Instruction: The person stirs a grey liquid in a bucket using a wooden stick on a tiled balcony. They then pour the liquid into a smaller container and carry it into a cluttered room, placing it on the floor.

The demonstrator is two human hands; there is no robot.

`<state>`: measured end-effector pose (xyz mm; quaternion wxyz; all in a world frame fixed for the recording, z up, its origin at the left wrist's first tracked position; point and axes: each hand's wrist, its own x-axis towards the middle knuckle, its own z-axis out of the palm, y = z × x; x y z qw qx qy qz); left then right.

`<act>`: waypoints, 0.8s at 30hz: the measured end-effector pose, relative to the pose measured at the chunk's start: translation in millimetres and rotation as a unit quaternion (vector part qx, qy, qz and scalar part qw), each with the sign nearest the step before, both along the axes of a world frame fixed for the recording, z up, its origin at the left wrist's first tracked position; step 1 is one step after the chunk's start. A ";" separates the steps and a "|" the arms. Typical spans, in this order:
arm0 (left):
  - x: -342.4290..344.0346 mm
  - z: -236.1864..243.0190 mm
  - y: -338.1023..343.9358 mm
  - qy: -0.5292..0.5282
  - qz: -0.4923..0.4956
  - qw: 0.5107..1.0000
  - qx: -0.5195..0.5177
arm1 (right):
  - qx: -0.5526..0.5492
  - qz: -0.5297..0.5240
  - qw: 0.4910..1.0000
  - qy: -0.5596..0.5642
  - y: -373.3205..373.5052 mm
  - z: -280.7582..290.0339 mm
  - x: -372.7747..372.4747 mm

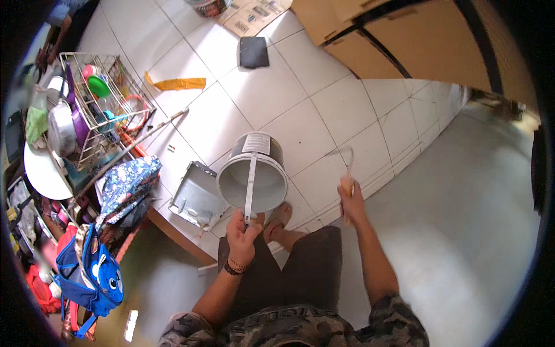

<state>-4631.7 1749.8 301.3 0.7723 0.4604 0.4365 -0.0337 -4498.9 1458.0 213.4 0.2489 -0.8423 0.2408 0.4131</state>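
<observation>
My left hand (240, 236) is closed round the end of the flat pale handle of a bucket (267, 198). The bucket is dark outside with a white label, and its mouth tilts toward me, showing a greyish inside. Out to the right, my right hand (352, 206) grips the pale wooden handle of a tool (347, 183) with a thin bent metal end; its exact kind is unclear. Left of the bucket lies a dark paint tray (193, 196) smeared with grey-white. My sandalled foot (280, 218) stands just below the bucket.
A wire rack (115, 92) of dishes, a long stick (139, 141), a flowered cloth (130, 182) and a blue backpack (95, 272) crowd the left. Yellow tape-like material (179, 84) and a black square (254, 52) lie on the tiles (300, 130). Brown cabinets (416, 40) stand far right.
</observation>
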 end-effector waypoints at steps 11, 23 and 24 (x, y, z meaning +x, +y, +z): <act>50.1 -39.4 28.4 0.139 0.234 0.962 0.010 | -0.028 0.410 0.880 -0.237 300.0 -246.5 349.9; 42.4 -88.9 -1.7 0.199 0.432 0.879 0.023 | -0.020 0.398 0.851 -0.343 408.4 -319.9 438.0; 33.2 -91.3 -11.3 0.192 0.441 0.876 0.018 | -0.013 0.392 0.848 -0.355 415.1 -321.2 437.0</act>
